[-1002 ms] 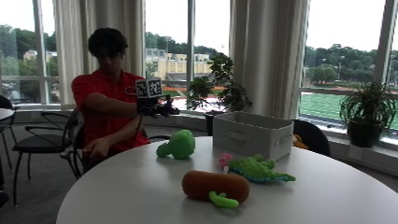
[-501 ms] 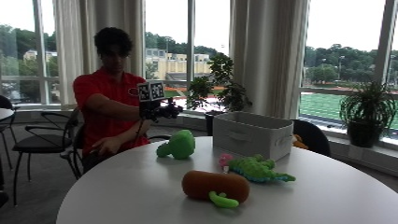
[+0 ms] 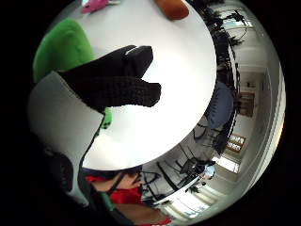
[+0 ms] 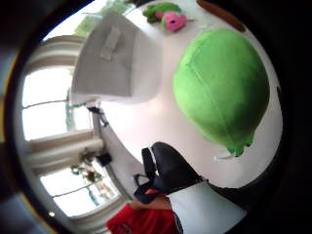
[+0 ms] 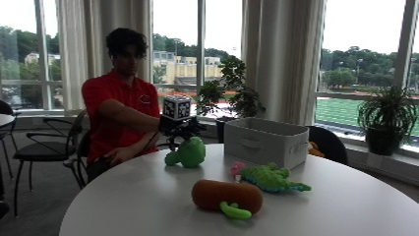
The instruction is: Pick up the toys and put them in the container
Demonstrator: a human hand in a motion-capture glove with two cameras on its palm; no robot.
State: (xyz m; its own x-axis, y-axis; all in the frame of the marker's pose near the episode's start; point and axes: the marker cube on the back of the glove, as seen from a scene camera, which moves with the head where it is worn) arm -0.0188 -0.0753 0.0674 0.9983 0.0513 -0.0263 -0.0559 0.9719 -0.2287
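Observation:
A round green plush toy [image 5: 189,153] sits on the white table [image 5: 131,196] near the person's side. My gloved right hand [image 5: 185,130] hovers just above it with relaxed fingers [image 3: 127,80], holding nothing. The green plush [image 4: 222,87] looms large in the thumb side palm view. A green crocodile-like toy with a pink head [image 5: 268,177] lies beside the grey fabric container [image 5: 265,141]. An orange-brown plush with a green tail [image 5: 227,195] lies nearer the front of the table. The container [image 4: 109,61] is open at the top.
Black chairs [image 5: 45,147] stand behind the person at the left. A dark chair back [image 5: 327,142] stands behind the container. Potted plants [image 5: 386,118] stand by the windows. The bare left hand [image 5: 118,156] rests at the table's edge.
The gloved hand has moved down and toward the table, from chest height to just above the green plush. The toys lie where they were.

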